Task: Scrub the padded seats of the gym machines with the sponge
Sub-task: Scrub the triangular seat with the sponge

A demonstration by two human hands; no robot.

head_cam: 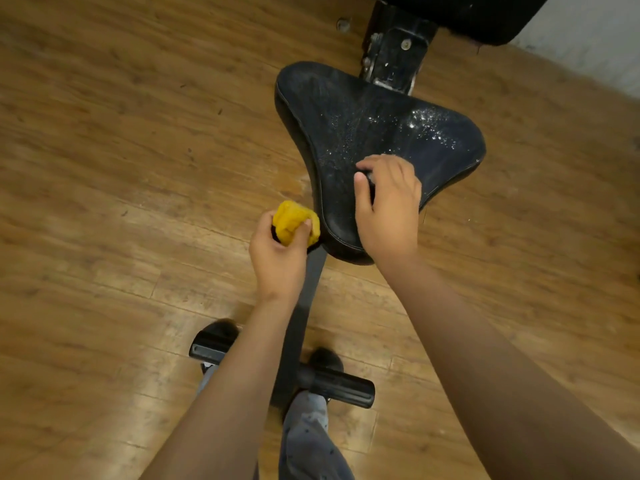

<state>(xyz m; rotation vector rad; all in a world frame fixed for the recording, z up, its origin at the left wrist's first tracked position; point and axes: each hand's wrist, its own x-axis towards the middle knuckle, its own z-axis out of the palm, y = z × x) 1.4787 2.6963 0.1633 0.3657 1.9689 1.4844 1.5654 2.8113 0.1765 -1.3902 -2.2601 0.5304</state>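
Observation:
A black padded seat (363, 112), roughly triangular, fills the upper middle; white droplets and foam speckle its right half. My left hand (277, 261) is closed around a yellow sponge (292, 225), squeezed into a lump, just left of the seat's narrow near end and off the pad. My right hand (391, 202) rests on the near part of the seat with curled fingers. Thumb and forefinger pinch a small dark object (369, 177), mostly hidden by the hand.
A scuffed black metal post (394, 60) joins the seat to a black back pad (485, 15) at the top. A dark frame bar (298, 323) runs down to a foot crossbar (339, 386) by my shoes. Wooden floor (121, 168) surrounds it; white wall (595, 36) at top right.

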